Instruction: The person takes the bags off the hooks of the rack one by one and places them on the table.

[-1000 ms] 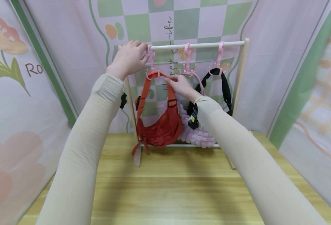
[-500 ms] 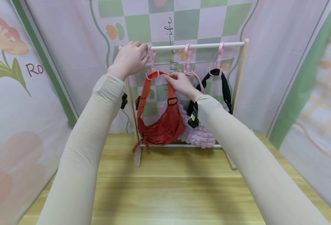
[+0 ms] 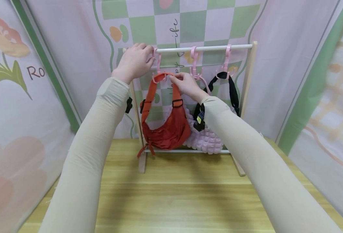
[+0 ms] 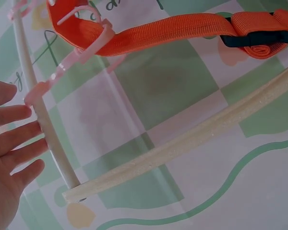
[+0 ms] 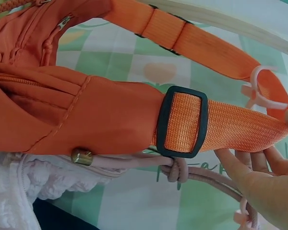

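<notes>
An orange-red bag [image 3: 171,129] hangs by its strap [image 3: 149,94] from the leftmost pink hook [image 3: 159,63]. My right hand [image 3: 186,84] pinches that strap just right of the hook's prongs; the right wrist view shows the thumb and fingers of this hand [image 5: 264,177] on the orange webbing [image 5: 230,124], past a black buckle [image 5: 182,122]. At the left end of the white rod [image 3: 203,48], my left hand [image 3: 135,61] rests with its fingertips against it beside the hook. In the left wrist view, the fingers of this hand [image 4: 14,143] are nearly straight.
To the right, a lilac puffy bag [image 3: 207,140] and a black strap [image 3: 234,92] hang on two more pink hooks. The rack's wooden post [image 3: 248,77] stands at the right end, on a wooden table [image 3: 165,200]. Patterned cloth surrounds the back and sides.
My right hand has shifted slightly left and up with the pinched strap, and the orange-red bag has risen a little. My left hand has stayed at the rod.
</notes>
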{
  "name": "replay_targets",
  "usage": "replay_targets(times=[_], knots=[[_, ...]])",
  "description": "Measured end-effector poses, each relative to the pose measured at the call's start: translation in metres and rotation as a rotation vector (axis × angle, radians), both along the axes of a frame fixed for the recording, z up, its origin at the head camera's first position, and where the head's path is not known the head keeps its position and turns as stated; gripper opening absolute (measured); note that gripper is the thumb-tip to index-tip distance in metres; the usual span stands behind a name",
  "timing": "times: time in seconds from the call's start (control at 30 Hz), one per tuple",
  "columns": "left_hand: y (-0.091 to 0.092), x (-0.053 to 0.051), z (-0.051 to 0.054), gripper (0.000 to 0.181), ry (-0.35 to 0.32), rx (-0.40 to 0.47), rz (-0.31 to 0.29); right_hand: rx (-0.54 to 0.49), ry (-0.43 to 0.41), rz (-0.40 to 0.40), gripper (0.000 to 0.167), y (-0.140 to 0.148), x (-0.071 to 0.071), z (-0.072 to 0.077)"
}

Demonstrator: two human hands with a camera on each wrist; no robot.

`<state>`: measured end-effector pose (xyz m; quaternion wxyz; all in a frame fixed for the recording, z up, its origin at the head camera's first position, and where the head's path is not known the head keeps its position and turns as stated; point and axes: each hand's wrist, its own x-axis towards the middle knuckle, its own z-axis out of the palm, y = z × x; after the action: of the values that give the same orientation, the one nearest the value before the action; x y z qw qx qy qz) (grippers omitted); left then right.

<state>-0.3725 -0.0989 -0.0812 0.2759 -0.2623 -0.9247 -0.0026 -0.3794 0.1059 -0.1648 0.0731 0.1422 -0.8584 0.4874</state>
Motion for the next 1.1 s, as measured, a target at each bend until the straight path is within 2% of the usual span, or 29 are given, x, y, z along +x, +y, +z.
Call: replay_targets(times=[0.43, 0.87, 1.1], knots=[[0.0, 0.0, -0.003, 0.044, 0.011, -0.015, 0.023, -0.025, 0.067, 0.031, 0.042, -0.005, 0.005, 0.011], [0.002, 0.0, -0.003, 0.046, 0.008, -0.028, 0.049, -0.02, 0.077, -0.022, 0.047, -0.008, 0.003, 0.023], [0.002, -0.001, -0.004, 0.046, 0.003, -0.033, 0.053, 0.033, 0.113, -0.029, 0.046, -0.007, 0.0, 0.028]])
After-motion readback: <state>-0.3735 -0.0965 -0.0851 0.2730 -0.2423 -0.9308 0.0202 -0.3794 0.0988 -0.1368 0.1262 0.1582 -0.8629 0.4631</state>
